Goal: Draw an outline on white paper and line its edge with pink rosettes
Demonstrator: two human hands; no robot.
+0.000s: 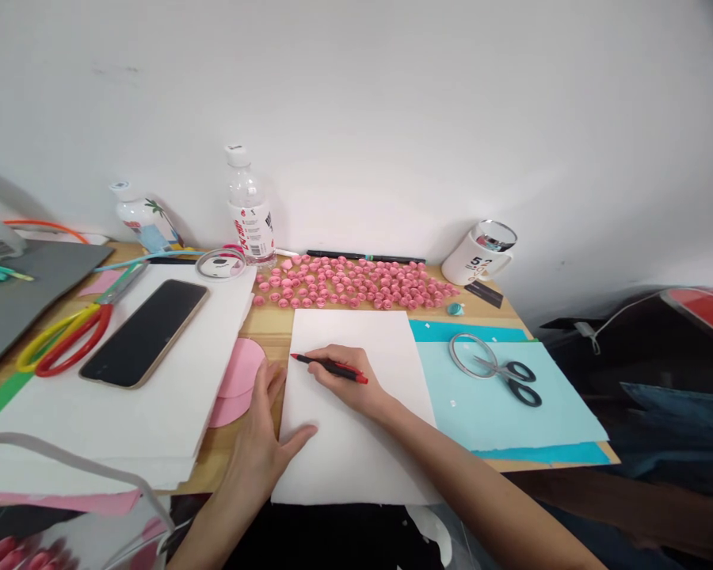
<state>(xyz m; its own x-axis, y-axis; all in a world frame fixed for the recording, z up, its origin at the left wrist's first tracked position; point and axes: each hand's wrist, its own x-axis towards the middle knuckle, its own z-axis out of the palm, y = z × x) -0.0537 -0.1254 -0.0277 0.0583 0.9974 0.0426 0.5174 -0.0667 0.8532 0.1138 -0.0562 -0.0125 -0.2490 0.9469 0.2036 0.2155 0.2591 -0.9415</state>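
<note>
My right hand (345, 381) is closed round a red and black pen (329, 367), its tip touching the left part of a white sheet (362, 443) in front of me. My left hand (262, 431) lies flat and open at the sheet's left edge, thumb on the paper, fingers on the wooden table beside a pink paper disc (238, 380).
Several pink rolled paper flowers (356, 286) lie behind the sheet. To the right, scissors (508, 376) and a ring lie on light blue paper (511, 404). To the left are a phone (146, 331) on white paper, coloured scissors (65, 336), two bottles (250, 210) and a mug (478, 255).
</note>
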